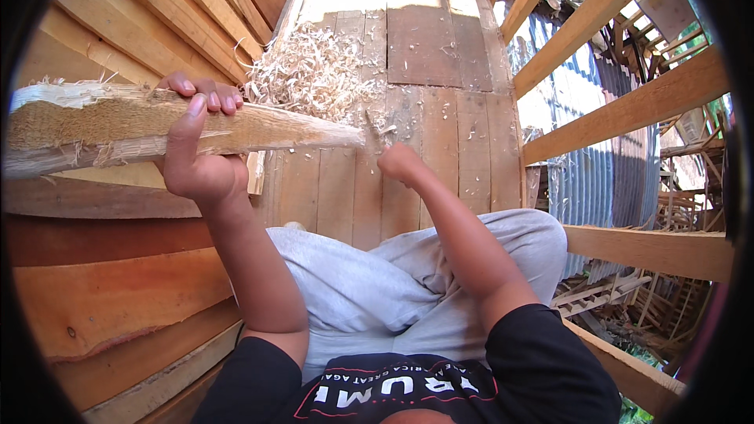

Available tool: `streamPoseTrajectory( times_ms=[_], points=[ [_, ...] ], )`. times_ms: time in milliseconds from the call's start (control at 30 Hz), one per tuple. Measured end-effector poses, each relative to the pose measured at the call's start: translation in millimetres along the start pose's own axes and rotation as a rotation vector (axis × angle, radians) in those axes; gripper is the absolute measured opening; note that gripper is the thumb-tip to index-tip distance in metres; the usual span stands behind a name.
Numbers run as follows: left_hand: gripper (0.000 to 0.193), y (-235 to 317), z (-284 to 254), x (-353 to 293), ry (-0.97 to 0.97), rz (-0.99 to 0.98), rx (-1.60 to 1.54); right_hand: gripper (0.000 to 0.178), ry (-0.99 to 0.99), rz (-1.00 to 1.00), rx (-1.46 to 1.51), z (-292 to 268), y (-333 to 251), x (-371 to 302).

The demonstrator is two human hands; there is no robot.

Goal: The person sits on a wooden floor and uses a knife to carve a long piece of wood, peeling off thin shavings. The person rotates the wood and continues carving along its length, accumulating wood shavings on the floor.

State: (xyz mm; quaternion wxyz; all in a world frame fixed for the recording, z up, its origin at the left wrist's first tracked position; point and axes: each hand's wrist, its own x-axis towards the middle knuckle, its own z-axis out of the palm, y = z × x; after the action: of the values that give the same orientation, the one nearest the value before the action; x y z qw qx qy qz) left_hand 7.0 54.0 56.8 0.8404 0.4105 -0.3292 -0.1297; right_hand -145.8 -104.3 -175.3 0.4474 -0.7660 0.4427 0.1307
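The rough-hewn, tapered timber (271, 127) extends from the left edge of view toward the middle, beyond the crossed legs in grey trousers (353, 271). The left hand (196, 173) clasps it, thumb on the side facing the wearer and fingers over the far edge. The right hand (399, 165) is curled into a fist just beside the narrow tip, apparently around a thin, blurred blade-like tool (372, 127); exactly how it is gripped I cannot tell.

A stroke glancing off that slender tip could swing near, toward the legs; one running left along the grain could reach the left thumb. The timber's support is hidden, so if the left hand alone steadies it, it might roll or jerk. Raised splinters on its ragged far edge could prick the fingers, and loose wood shavings (310, 71) on the plank floor (338, 188) could make footing slippery.
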Motion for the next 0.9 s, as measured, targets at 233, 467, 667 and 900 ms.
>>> streamPoseTrajectory(
  times_ms=[233,467,667,900],
  points=[
    [0.025,22,-16,-1,-0.075,0.066,0.033,0.043,0.133,0.018,-0.174,-7,-4,4],
    [0.026,27,-33,1,-0.074,0.07,0.09,0.03,0.291,-0.125,-0.171,-23,-30,-22],
    [0.027,26,-42,4,-0.081,0.023,0.11,0.025,0.369,-0.287,-0.171,-24,-17,-16],
    [0.028,26,-45,4,-0.11,0.03,0.109,0.028,0.253,-0.217,-0.239,-28,-17,-14]
  ],
)
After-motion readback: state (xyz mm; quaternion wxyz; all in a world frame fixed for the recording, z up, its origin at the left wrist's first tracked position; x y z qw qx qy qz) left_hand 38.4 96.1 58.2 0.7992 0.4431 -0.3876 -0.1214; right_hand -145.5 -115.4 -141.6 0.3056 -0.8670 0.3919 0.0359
